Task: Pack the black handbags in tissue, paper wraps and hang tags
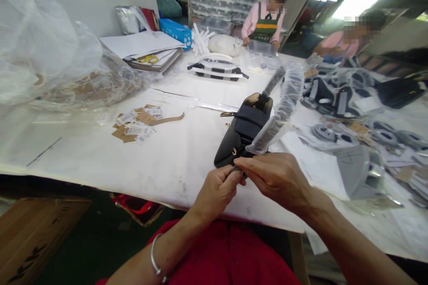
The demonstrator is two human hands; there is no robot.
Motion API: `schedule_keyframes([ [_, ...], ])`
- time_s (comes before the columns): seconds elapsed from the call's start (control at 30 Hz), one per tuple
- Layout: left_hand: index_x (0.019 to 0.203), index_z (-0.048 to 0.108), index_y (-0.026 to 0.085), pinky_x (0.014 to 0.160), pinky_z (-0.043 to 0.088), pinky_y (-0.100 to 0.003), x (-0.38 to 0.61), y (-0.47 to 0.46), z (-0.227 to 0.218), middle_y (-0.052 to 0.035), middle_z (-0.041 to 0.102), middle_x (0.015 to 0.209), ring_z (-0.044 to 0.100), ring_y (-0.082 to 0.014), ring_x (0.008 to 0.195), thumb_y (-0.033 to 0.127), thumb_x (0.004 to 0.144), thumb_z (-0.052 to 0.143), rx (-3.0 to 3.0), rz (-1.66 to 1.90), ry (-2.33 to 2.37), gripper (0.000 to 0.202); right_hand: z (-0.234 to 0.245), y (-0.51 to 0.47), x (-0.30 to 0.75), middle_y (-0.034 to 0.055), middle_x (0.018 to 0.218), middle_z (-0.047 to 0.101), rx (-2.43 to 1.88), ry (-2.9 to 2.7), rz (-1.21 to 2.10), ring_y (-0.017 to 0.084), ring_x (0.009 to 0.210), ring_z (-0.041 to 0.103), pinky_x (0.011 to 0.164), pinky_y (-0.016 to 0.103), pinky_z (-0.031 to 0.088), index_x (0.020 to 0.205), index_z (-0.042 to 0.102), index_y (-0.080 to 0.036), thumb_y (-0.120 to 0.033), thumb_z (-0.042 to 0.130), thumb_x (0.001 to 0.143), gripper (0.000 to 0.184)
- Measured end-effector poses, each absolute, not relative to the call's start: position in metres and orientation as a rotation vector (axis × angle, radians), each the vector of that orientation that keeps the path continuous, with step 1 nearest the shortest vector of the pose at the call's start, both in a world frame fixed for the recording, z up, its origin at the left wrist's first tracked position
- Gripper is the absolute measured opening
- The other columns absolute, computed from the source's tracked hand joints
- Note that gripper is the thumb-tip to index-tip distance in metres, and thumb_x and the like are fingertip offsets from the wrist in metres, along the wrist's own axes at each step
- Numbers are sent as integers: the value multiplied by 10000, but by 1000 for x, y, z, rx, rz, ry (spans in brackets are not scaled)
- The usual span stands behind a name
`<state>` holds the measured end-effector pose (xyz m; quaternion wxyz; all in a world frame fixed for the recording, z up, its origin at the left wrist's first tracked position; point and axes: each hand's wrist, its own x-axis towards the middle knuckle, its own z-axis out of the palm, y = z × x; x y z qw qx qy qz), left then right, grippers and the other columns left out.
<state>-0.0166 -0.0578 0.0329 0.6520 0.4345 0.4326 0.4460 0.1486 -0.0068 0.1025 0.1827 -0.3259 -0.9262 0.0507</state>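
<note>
A black handbag (pixel 245 126) lies on its side on the white table in front of me, its flap and gold-coloured fittings showing. Clear plastic film covers its curved handle (pixel 284 109), which rises on the right. At the bag's near end, my left hand (pixel 219 187) is closed, thumb on top, around a short dark strap piece by the gold ring. My right hand (pixel 274 175) meets it there, fingers pressed together and pinching at the same strap. The fingers hide most of the strap piece.
Left of the bag lies a pile of tan and white tags (pixel 135 126), with a large clear plastic bag (pixel 67 66) beyond. Wrapped black parts (pixel 334 93) and a grey panel (pixel 357 171) crowd the right. Two co-workers sit across the table (pixel 187 142). A carton (pixel 40 236) stands below left.
</note>
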Motion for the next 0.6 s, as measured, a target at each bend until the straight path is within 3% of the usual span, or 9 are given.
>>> schedule_keyframes([
  [0.1, 774, 562, 175, 298, 166, -178, -23, -56, 32, 117, 307, 390, 195, -42, 273, 548, 867, 579, 705, 893, 663, 385, 107, -6, 155, 24, 758, 739, -813, -2718, 15, 127, 607, 638, 573, 233, 401, 1099, 708, -234, -134, 478, 911, 313],
  [0.23, 777, 558, 164, 272, 162, -151, -29, -51, 27, 140, 248, 375, 102, -26, 273, 476, 824, 670, 505, 855, 435, 335, 111, -10, 170, -3, 652, 674, -807, -2915, -174, 126, 503, 554, 496, 255, 322, 1377, 528, -233, -34, 460, 858, 560],
  [0.3, 784, 557, 166, 270, 166, -150, -29, -49, 24, 143, 242, 376, 96, -27, 276, 488, 818, 675, 493, 856, 428, 345, 106, -15, 180, -18, 619, 643, -794, -2934, -204, 123, 487, 533, 482, 252, 322, 1424, 478, -239, -33, 463, 861, 600],
  [0.37, 792, 563, 165, 280, 178, -152, -28, -49, 21, 133, 282, 384, 146, -29, 272, 529, 832, 647, 569, 860, 506, 375, 98, -21, 189, -14, 618, 645, -802, -2854, -132, 121, 510, 560, 503, 245, 370, 1362, 552, -227, -85, 476, 901, 489],
  [0.47, 827, 595, 153, 311, 217, -156, -26, -49, 17, 102, 383, 423, 272, -37, 291, 576, 868, 575, 806, 879, 718, 426, 85, -32, 187, 13, 642, 687, -1074, -2488, 225, 130, 543, 614, 549, 241, 451, 1030, 734, -206, -254, 537, 938, 222],
  [0.6, 833, 588, 161, 361, 283, -168, -24, -50, 17, 84, 427, 468, 342, -53, 354, 564, 903, 505, 1047, 940, 909, 418, 74, -39, 154, -22, 489, 598, -1457, -1878, 1001, 117, 400, 512, 419, 229, 403, 770, 726, -190, -481, 618, 862, 323],
])
